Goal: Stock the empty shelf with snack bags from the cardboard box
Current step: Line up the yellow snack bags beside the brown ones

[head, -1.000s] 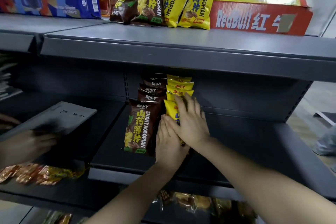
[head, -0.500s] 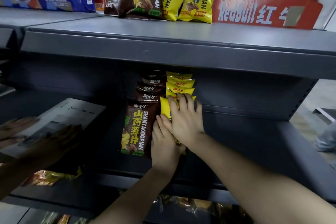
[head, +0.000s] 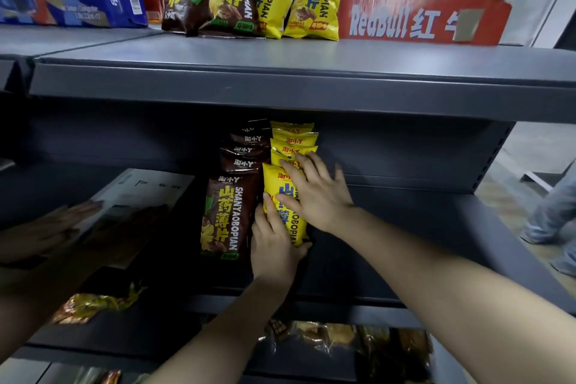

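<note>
We see the front yellow bag (head: 294, 229) upright on the middle shelf (head: 420, 227), heading a yellow row just beside the brown bags (head: 229, 212). Left hand (head: 274, 249) clasps its lower left edge, thumb under. Right hand (head: 319, 193) presses flat on its face, fingers straight and spread.

Upright yellow snack bag (head: 271, 181) fronting yellow row (head: 294, 140), brown row (head: 246, 162) alongside, grey shelf (head: 405, 227)

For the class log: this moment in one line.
left hand: grips yellow bag | right hand: presses its front | brown bags: alongside
</note>
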A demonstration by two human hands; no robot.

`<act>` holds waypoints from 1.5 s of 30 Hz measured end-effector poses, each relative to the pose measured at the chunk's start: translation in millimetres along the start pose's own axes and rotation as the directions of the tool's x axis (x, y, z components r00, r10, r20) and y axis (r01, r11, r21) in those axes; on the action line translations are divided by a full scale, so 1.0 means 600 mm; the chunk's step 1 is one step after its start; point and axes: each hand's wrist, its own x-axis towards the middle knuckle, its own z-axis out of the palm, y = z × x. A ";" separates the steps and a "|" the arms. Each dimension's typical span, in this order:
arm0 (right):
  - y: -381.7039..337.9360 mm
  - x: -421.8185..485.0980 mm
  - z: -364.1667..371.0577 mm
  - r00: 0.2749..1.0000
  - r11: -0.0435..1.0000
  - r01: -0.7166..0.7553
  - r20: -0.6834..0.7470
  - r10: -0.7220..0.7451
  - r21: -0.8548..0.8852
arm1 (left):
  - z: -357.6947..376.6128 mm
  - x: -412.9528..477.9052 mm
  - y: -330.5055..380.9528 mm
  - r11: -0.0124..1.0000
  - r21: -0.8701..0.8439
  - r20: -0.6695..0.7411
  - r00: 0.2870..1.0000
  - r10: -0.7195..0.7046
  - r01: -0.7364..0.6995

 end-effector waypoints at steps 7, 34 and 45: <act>-0.005 -0.002 -0.030 0.997 0.999 -0.036 0.067 0.034 0.021 | -0.019 -0.013 0.004 0.999 0.004 -0.063 0.997 0.042 -0.042; 0.247 -0.541 0.008 0.994 0.992 -0.084 -0.064 0.091 0.098 | 0.058 -0.314 0.297 0.896 -0.254 0.269 0.863 0.428 -0.365; 0.307 -0.753 0.163 0.821 0.877 -0.474 0.401 0.407 0.080 | 0.207 -0.472 0.284 0.995 -0.088 0.838 0.536 0.103 -0.053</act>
